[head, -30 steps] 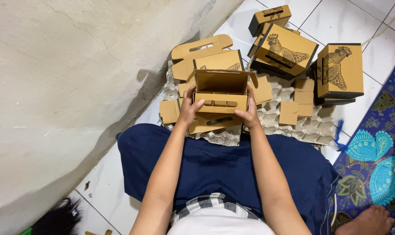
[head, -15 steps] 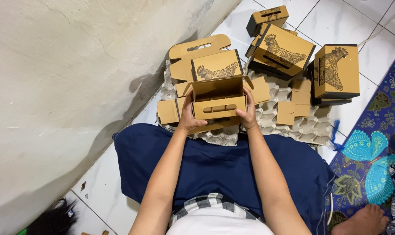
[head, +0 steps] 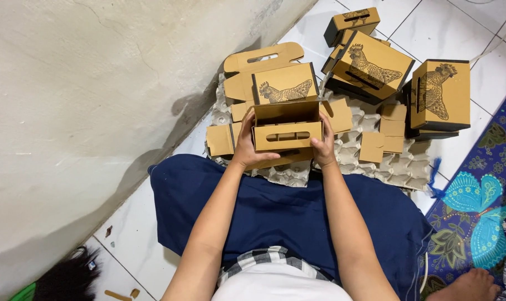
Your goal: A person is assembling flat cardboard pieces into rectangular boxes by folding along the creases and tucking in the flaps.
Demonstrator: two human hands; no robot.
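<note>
Both forearms reach forward, left hand (head: 246, 146) and right hand (head: 324, 146) curled in a facing grip

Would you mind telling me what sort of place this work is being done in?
Probably a home floor used as a packing spot: white floor tiles, a patterned blue mat, and printed cardboard boxes stacked over egg trays.

A home floor: white tiles (head: 476, 67), patterned mat (head: 481, 223), rough plastered wall (head: 97, 83).
</note>
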